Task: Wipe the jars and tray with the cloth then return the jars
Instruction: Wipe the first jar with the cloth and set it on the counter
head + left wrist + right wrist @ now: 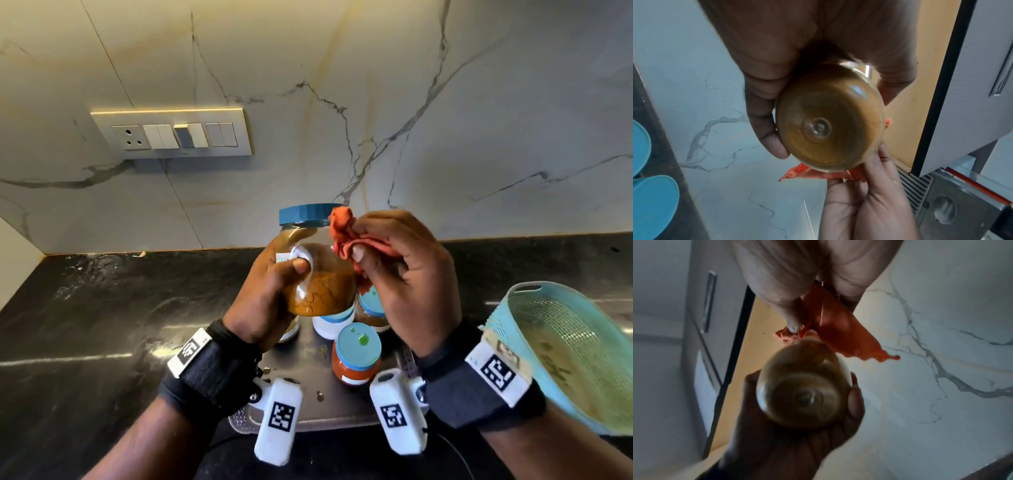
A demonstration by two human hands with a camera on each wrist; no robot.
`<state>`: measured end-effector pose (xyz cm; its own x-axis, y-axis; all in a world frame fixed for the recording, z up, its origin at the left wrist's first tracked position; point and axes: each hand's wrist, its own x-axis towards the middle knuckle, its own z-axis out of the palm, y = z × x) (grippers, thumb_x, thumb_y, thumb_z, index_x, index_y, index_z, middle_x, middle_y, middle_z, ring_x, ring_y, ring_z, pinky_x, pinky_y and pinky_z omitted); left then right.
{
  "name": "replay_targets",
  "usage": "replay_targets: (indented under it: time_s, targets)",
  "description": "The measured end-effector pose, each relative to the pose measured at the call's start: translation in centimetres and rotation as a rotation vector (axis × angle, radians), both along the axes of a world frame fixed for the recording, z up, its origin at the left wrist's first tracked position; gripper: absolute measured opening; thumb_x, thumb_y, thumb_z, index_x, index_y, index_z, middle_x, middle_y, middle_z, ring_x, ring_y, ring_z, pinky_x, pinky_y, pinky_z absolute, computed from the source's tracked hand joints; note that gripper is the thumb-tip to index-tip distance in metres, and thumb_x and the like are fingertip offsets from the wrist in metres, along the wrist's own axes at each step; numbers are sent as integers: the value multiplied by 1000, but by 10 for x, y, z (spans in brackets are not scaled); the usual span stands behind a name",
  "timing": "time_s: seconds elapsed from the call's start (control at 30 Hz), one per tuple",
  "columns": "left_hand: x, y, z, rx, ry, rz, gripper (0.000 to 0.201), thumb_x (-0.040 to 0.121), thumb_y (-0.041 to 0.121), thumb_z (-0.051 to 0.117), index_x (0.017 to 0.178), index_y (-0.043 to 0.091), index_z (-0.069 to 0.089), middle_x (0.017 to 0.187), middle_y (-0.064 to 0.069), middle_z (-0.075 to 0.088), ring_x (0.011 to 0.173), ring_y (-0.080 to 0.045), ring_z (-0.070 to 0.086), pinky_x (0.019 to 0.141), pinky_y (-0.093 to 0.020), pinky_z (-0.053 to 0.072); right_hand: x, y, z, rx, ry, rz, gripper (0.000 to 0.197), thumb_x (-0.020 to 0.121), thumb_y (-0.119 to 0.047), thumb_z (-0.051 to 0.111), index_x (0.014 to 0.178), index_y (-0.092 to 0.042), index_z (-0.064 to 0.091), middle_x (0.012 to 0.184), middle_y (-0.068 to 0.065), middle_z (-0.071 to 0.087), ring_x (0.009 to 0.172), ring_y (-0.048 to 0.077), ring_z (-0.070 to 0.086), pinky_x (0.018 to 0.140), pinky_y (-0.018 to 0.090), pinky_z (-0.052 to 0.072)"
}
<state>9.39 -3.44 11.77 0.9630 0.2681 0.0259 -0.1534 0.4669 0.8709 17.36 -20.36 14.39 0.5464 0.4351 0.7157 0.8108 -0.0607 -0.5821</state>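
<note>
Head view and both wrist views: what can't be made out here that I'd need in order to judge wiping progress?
- Held jar: its far side is hidden in the head view by the left hand and the cloth; both wrist views show only its base.
- Jar label: mostly under the left thumb, unreadable.
- Jars on the counter: partly hidden behind both hands, so the count is unclear.
- Tray: cut off by the right edge.
- Right wrist view: blurred.

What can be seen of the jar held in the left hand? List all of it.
The jar is clear and rounded, plastic by its look, with a blue ribbed lid screwed on and a pale label under the thumb. Yellow-brown powder fills its lower half. The left hand grips it upright above the counter; the orange cloth, pinched in the right hand, touches its upper side. Its base has a central dimple.
</note>
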Motion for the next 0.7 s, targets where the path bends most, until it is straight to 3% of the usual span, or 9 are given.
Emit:
replay_targets:
  time_s: [0.07,0.17,0.3,0.4,0.47,0.57,0.63,0.7]
  targets:
    - [0,4,2,-20,-3,8,92,64,32,83,142,-1,46,128,-31,60,114,-43,60,97,-59,50,-17,-3,-6,-58,-92,48,19,91,-2,70,108,-8,75,110,5,67,108,18,64,95,32,52]
    - [-3,11,3,10,-3,-1,99,60,45,89,139,1,49,124,-28,63,109,-39,64,89,-47,57,-25,-7,-12,-145,-235,107,17,93,-7,69,108,-9,77,112,8,68,108,21,63,98,30,50]
    - [-7,9,5,25,-25,-29,92,59,46,92,132,3,56,121,-24,65,110,-40,63,94,-56,55,4,5,-2,3,6,54,19,89,-1,71,108,-6,73,107,8,69,103,20,66,89,41,55]
    - [-5,8,10,22,-32,-3,103,55,48,92,133,-4,51,126,-33,58,114,-47,58,98,-67,47,6,10,2,74,148,55,20,91,-2,69,110,-7,71,106,5,71,103,19,68,88,45,56]
    - [-6,9,14,-7,-27,8,110,55,47,90,139,-8,47,134,-37,52,120,-48,54,100,-69,44,-6,6,-3,52,90,61,20,91,-2,69,110,-5,71,108,5,70,105,21,67,88,43,56]
    - [-10,10,16,-57,36,44,118,52,50,93,145,1,40,133,-26,53,119,-41,57,94,-59,53,-19,-1,-9,-1,-73,34,22,89,0,72,110,-6,73,112,6,69,108,19,67,91,36,56]
    - [-12,10,15,-8,70,24,104,63,53,90,144,8,42,131,-23,59,118,-40,63,96,-57,55,-16,-4,-7,-27,-133,3,24,90,0,72,112,-7,73,113,4,69,109,18,66,93,35,55]
    - [-13,13,14,92,91,-3,71,84,47,71,143,14,48,133,-19,65,121,-41,64,98,-62,52,-10,-3,-4,-65,-185,-26,23,91,-2,72,114,-8,74,115,5,69,110,19,66,95,36,55]
